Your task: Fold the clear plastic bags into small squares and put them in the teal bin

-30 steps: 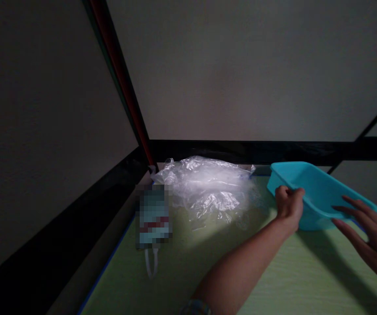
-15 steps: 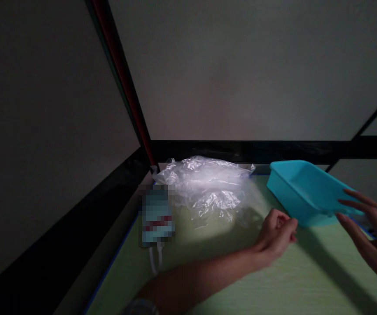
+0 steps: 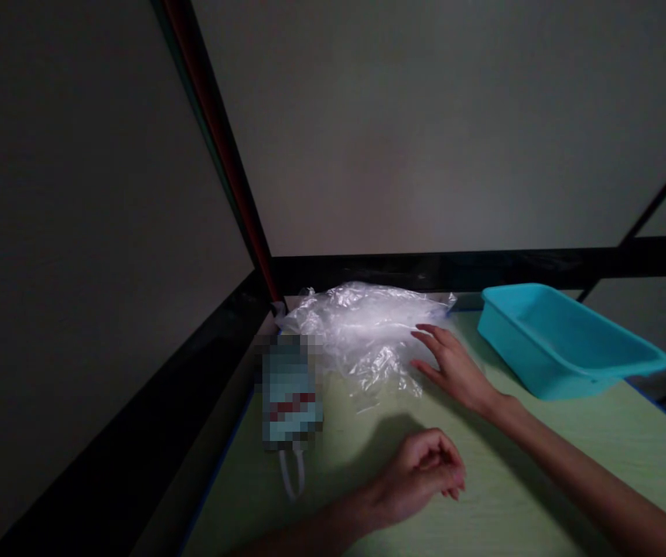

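Note:
A crumpled clear plastic bag (image 3: 361, 329) lies at the back of the pale green table (image 3: 541, 480). My right hand (image 3: 454, 363) reaches across to it with fingers stretched out, fingertips touching the bag's right edge. My left hand (image 3: 422, 468) hovers low over the table nearer to me, fingers loosely curled with nothing seen in them. A turquoise plastic tub (image 3: 565, 340) stands on the table at the right, apart from both hands.
A blurred-out small card or pouch (image 3: 292, 391) with a white cord loop (image 3: 292, 476) lies left of the bag. Black rails (image 3: 483, 267) and grey panels close in the table's back and left sides. A dark red pole (image 3: 222, 147) slants up from the corner.
Both hands have left the turquoise tub, which now rests on the table. My right hand moved left to the plastic bag; my left hand drew back toward me.

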`<state>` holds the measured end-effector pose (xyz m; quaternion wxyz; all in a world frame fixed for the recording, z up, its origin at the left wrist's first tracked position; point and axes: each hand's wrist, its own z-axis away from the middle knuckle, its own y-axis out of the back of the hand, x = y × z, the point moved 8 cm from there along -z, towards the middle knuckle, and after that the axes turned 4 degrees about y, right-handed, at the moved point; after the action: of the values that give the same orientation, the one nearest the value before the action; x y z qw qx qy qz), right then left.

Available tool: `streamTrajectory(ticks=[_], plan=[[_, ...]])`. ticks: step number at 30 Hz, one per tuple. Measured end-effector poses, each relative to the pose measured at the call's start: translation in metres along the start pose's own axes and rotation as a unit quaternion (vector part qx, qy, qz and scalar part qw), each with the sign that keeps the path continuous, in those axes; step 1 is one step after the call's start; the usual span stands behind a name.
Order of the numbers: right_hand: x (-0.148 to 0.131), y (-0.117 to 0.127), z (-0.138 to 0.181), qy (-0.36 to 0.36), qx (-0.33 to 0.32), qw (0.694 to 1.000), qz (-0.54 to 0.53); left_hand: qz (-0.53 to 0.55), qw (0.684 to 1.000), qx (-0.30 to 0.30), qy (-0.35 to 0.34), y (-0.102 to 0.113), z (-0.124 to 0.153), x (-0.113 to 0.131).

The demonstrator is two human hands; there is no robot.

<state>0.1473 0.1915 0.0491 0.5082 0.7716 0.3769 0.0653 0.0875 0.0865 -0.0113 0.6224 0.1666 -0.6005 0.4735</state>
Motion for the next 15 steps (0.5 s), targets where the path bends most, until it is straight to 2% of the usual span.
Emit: streamTrajectory(ticks=[3,7,15], plan=[[0.009,-0.020,-0.014,-0.025,0.005,1.000,0.012,0.015,1.000,-0.005,0.012,0.001,-0.002,-0.003],[0.017,-0.032,-0.021,-0.038,0.005,0.999,0.011,0.052,0.999,0.009,0.013,0.007,-0.008,-0.008],[0.026,-0.020,-0.034,-0.047,0.023,0.997,-0.056,0.133,0.991,0.017,0.024,0.011,-0.011,-0.011]])
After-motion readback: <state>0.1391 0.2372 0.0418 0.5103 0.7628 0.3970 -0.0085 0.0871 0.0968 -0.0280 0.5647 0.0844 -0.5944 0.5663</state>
